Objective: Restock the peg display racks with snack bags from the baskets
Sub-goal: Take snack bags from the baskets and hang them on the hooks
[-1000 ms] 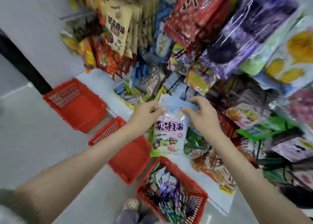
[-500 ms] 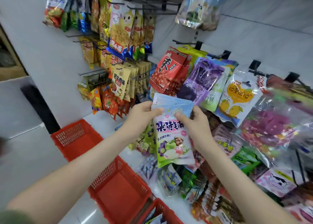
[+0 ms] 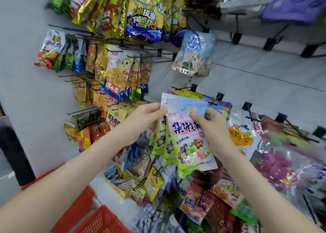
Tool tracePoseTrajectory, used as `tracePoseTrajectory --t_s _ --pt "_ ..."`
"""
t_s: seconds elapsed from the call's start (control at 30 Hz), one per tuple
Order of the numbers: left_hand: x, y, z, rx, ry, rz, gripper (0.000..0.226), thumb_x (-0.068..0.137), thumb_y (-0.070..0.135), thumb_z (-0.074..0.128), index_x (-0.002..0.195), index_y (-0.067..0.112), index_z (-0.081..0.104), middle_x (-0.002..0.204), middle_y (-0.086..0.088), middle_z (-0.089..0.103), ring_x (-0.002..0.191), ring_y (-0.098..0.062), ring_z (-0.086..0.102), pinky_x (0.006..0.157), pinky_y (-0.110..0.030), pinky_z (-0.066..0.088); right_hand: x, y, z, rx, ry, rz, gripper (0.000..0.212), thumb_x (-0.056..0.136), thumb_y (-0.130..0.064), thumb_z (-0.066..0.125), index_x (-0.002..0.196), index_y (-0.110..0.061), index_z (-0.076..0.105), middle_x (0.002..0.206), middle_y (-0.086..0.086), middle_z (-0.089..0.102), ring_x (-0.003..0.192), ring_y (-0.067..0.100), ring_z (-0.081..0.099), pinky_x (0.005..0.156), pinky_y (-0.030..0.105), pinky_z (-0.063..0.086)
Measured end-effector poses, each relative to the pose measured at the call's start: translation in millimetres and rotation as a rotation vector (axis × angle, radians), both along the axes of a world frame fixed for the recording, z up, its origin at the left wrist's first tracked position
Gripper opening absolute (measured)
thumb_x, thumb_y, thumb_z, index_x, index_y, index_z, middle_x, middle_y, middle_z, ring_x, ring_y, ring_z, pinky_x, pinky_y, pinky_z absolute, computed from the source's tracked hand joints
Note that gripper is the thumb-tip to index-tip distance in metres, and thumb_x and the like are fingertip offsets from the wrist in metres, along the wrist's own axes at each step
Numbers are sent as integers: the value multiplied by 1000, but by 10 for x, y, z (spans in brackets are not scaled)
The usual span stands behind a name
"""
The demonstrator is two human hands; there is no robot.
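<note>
The left hand (image 3: 141, 119) and right hand (image 3: 212, 127) are gripping the fanned snack bags (image 3: 189, 144) — apparently three — fingers clamped along the top edge.

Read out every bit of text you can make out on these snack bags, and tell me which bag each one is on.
"添加维生素C": on the front one of the held snack bags, pinched by the left hand and right hand.
"肥牛肉味": on the beige bag hanging beside the left hand.
Big blue title on the front held bag: stylised and partly covered, not surely readable.
Print on the other hanging bags: too blurred or small.
</note>
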State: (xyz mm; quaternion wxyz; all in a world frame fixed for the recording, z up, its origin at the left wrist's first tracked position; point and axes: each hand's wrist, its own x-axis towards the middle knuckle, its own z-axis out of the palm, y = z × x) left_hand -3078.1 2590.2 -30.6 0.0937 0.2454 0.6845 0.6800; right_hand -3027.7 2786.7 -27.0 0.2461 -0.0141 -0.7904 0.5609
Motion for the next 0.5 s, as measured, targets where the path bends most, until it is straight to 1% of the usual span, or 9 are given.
tracePoseTrajectory --t_s 0.07,0.1,0.17,0.27,0.3,0.37,0.4,0.43,0.5 --pt "-161 -10 197 8 69 15 20 97 17 54 110 22 68 105 8 73 94 -6 68 78 -18 52 -138 -27 166 54 44 -35 6 88 -26 65 90 -24 71 91 1 73 91 28 67 86 54 51" --pt "-247 -15 281 12 104 22 19 97 17 54 108 23 68 103 10 73 92 -4 69 75 -16 51 -216 -35 239 65 61 -52 7 88 -27 64 87 -28 71 90 1 73 90 29 67 85 55 51" --pt "-425 -17 420 35 155 11 17 96 16 55 105 24 67 102 10 73 90 -1 69 74 -14 50 -347 -61 391 73 90 -73 15 89 -26 62 85 -37 71 91 -4 74 90 24 68 87 54 51" --pt "-639 -27 611 44 225 -44 22 96 13 55 115 16 65 103 7 72 82 1 69 67 -10 50 -510 -81 584 65 128 -116 15 91 -21 61 88 -32 70 93 -4 74 92 23 68 89 52 51" --pt "-694 -29 670 29 265 -66 25 95 14 57 119 16 64 104 8 72 84 1 69 70 -12 51 -558 -76 637 49 137 -130 16 92 -18 60 89 -30 70 94 -2 74 92 24 68 90 51 51" --pt "-799 -11 769 -41 364 -94 31 93 19 61 123 22 62 108 12 71 95 0 67 83 -18 52 -626 -58 742 17 173 -153 18 92 -12 59 90 -27 69 94 3 74 89 23 67 90 49 51" --pt "-850 17 799 -76 408 -89 32 92 21 63 123 24 62 108 13 71 98 0 66 88 -21 51 -651 -40 787 4 186 -165 18 92 -11 59 91 -26 68 94 3 74 88 22 68 89 49 52" --pt "-878 59 827 -85 436 -82 32 91 22 64 122 25 63 108 13 71 98 0 67 90 -23 51 -665 -14 828 -4 197 -178 17 92 -10 59 92 -25 66 93 1 74 88 20 69 88 47 54" --pt "-910 174 875 -16 418 -75 28 90 19 66 117 22 66 105 10 73 97 -3 68 92 -28 53 -677 73 890 -2 212 -221 14 91 -14 61 90 -27 63 87 -2 73 84 18 70 86 46 55"
